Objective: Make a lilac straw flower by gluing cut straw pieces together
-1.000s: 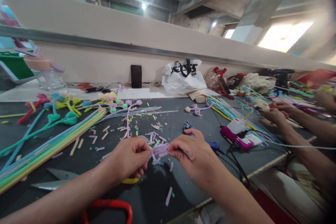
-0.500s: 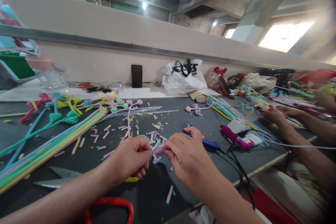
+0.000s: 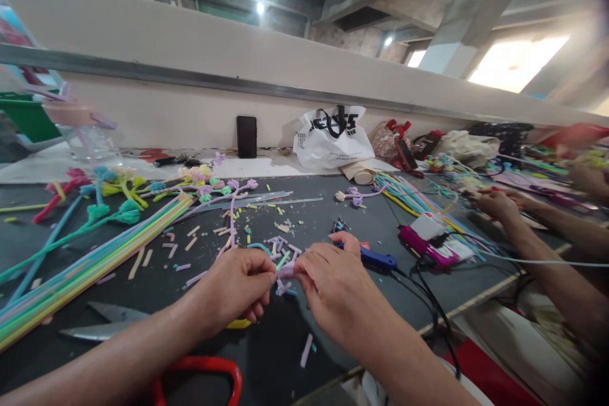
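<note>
A small light-purple piece (image 3: 286,268) spans the gap between my two hands, low in the middle of the view. My left hand (image 3: 245,285) pinches its left end between thumb and forefinger. The fingertips of my right hand (image 3: 328,273) are closed on its right end. Short purple and green offcuts (image 3: 280,247) lie on the dark table just beyond. A purple stem with a flower tip (image 3: 233,216) stands out beyond my left hand. Right of my right hand is a blue tool (image 3: 378,259) with a black cord.
Scissors with red handles (image 3: 209,365) lie under my left forearm. A bundle of coloured stems (image 3: 95,266) is at the left. Behind are a black phone (image 3: 247,137) and a white bag (image 3: 333,139). A purple device (image 3: 423,246) and another person's arms (image 3: 547,254) are at the right.
My hands hold nearly the same pose on the purple piece. The view has shifted very slightly. At the right, the other person's hands have moved a little.
</note>
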The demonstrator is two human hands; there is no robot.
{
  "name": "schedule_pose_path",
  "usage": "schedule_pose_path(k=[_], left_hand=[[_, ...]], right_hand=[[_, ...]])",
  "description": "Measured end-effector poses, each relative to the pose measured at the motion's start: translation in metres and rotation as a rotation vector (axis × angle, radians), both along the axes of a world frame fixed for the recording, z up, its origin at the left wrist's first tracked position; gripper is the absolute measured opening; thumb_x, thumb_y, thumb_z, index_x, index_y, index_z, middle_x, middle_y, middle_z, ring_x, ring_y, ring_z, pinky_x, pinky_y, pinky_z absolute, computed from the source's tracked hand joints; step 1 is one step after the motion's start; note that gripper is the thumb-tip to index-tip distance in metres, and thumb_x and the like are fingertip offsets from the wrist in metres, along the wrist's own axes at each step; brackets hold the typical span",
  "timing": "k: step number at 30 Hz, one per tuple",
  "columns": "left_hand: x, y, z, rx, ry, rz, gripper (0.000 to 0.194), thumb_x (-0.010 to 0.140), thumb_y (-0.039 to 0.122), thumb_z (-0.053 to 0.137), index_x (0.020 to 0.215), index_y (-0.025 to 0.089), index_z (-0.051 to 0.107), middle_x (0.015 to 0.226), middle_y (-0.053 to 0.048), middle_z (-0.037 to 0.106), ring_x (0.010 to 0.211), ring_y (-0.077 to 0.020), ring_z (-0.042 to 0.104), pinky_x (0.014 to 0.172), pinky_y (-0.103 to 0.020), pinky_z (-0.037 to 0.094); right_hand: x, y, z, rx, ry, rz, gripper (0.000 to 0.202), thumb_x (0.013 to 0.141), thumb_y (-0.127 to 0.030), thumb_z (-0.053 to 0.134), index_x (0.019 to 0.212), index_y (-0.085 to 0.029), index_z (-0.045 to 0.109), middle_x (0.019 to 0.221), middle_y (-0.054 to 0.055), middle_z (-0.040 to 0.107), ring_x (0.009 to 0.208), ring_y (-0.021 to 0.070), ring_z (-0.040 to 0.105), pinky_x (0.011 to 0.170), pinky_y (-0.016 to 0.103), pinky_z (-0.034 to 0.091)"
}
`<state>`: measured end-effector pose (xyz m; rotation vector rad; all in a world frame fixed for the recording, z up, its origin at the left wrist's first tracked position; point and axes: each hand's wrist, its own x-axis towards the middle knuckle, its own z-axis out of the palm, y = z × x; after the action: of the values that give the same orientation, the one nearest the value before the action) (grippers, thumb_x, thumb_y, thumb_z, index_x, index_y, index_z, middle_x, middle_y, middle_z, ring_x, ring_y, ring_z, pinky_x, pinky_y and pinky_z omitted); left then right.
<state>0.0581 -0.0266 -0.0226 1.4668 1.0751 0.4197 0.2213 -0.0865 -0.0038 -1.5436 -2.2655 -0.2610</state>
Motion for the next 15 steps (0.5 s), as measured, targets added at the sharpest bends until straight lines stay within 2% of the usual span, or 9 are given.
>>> schedule_pose_path(k=[15], left_hand=[[-0.0014, 0.0022, 0.0017, -0.053, -0.04, -0.008, 0.012, 0.069, 0.027, 0.054, 0.067, 0.016, 0.056, 0.047, 0.004, 0.054, 0.039, -0.0074, 0.052, 0.037, -0.015, 0.041]], right_hand=[[0.0006, 0.0033, -0.0041, -0.018, -0.03, -0.011, 0.015, 0.081, -0.011, 0.047, 0.075, -0.018, 0.059, 0.07, 0.001, 0.058, 0.071, 0.0157, 0.051, 0.092, 0.041, 0.017]])
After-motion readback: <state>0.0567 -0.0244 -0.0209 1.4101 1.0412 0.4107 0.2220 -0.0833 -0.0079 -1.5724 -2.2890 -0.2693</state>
